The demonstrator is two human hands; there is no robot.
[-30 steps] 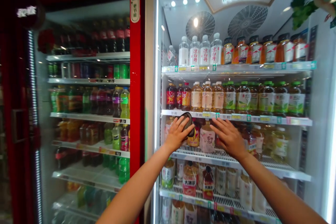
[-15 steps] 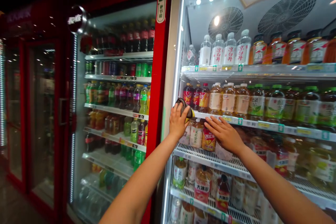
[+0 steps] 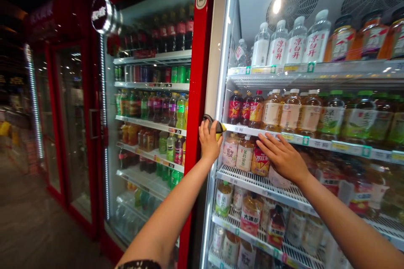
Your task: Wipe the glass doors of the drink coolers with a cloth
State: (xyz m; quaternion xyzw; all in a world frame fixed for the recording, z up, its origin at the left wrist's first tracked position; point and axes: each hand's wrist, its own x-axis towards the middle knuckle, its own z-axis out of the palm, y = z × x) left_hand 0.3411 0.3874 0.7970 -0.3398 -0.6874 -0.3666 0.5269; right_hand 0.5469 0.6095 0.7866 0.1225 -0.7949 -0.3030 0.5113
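Observation:
My left hand [image 3: 209, 139] is closed around a small black-and-yellow object [image 3: 221, 127] whose exact kind I cannot make out. It sits at the left edge of the right-hand drinks fridge, by the pale door frame [image 3: 213, 71]. Fingers stretched out, my right hand [image 3: 280, 155] lies flat, apparently against the glass door, and nothing is in it. Behind that hand are a shelf edge and a red-labelled iced tea bottle [image 3: 260, 160], partly covered by the fingers. Bottles with pale labels [image 3: 245, 154] stand just left of it.
Shelves of bottled tea and water bottles [image 3: 296, 42] fill the lit fridge. To the left stands a red-framed fridge [image 3: 202, 42] with soda bottles and cans. Farther left are more red fridges [image 3: 90, 168] with a door handle [image 3: 93, 124], beside a dark floor [image 3: 28, 218].
The view has swung left and a little down, so the fridges sit farther right in the picture. My left hand, still gripping the black-and-yellow object, has shifted left onto the door frame.

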